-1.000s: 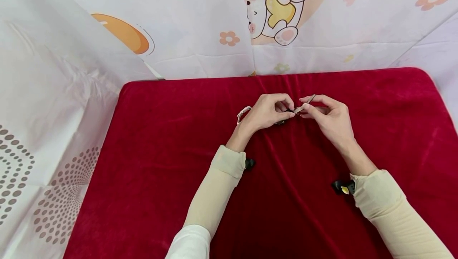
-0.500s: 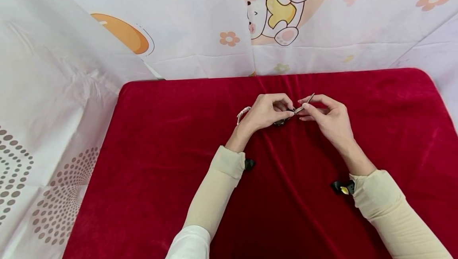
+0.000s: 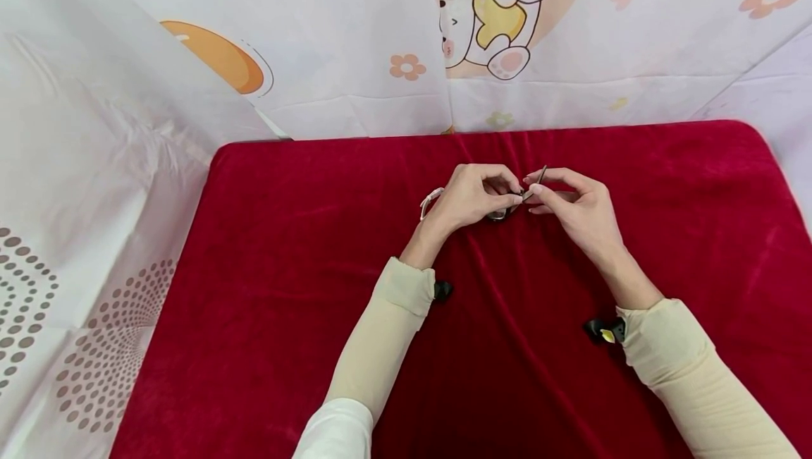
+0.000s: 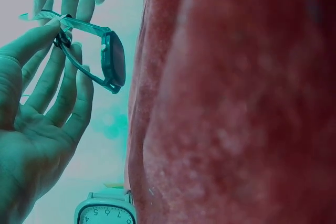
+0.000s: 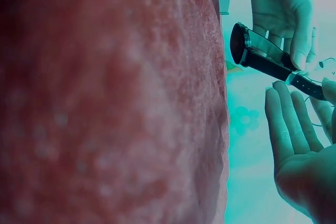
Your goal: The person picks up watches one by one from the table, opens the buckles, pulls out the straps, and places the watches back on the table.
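Both hands hold a dark wristwatch [image 3: 497,215] above the far middle of the table. Its strap forms a loop, and the case [image 4: 116,61] hangs from it in the left wrist view. My left hand [image 3: 472,197] pinches the strap near the buckle between thumb and finger. On the other side, my right hand [image 3: 586,213] pinches the free strap end [image 5: 310,86], which runs out past the buckle. The right hand's other fingers [image 5: 294,124] are extended. Fingers partly cover the buckle in the head view.
A second, pale watch [image 3: 430,203] is beside my left wrist; its numbered dial [image 4: 106,216] shows in the left wrist view. Red velvet cloth [image 3: 285,268] covers the table, with folds near the middle. A printed white curtain [image 3: 330,36] stands behind the far edge.
My right hand has shifted slightly left, closer to the left hand, and the strap end it pinches stands more upright. The left hand has hardly moved.
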### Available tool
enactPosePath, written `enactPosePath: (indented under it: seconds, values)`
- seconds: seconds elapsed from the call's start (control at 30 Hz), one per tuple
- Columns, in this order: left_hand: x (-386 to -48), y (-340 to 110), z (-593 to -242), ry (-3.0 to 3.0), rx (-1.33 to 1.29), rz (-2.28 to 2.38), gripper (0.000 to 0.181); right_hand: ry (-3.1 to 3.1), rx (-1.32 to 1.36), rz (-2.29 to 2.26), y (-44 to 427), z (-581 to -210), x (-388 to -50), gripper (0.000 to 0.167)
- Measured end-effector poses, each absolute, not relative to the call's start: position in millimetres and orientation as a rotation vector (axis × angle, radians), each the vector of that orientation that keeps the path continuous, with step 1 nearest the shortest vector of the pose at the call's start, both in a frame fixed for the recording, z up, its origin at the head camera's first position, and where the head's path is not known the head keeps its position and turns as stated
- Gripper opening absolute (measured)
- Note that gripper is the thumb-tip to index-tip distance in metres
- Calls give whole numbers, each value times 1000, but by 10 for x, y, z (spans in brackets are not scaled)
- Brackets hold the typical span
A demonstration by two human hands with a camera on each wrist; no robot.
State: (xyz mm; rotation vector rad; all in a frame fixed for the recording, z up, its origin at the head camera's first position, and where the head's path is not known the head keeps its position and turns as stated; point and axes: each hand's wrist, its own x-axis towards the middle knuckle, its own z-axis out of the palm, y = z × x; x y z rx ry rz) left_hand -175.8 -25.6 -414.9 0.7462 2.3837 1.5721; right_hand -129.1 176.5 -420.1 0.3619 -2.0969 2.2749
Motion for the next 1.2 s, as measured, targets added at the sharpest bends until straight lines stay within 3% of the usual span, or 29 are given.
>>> enactPosePath:
  seconds: [0.97, 1.2]
  values:
    - [-1777, -257, -4164, 2358, 675, 1666, 7, -2077, 298, 2366, 1777, -4200, -1265, 30]
    - [-1739, -244, -4087, 2350, 619, 1695, 7, -2362, 229, 2227, 1796, -4203, -1269, 33]
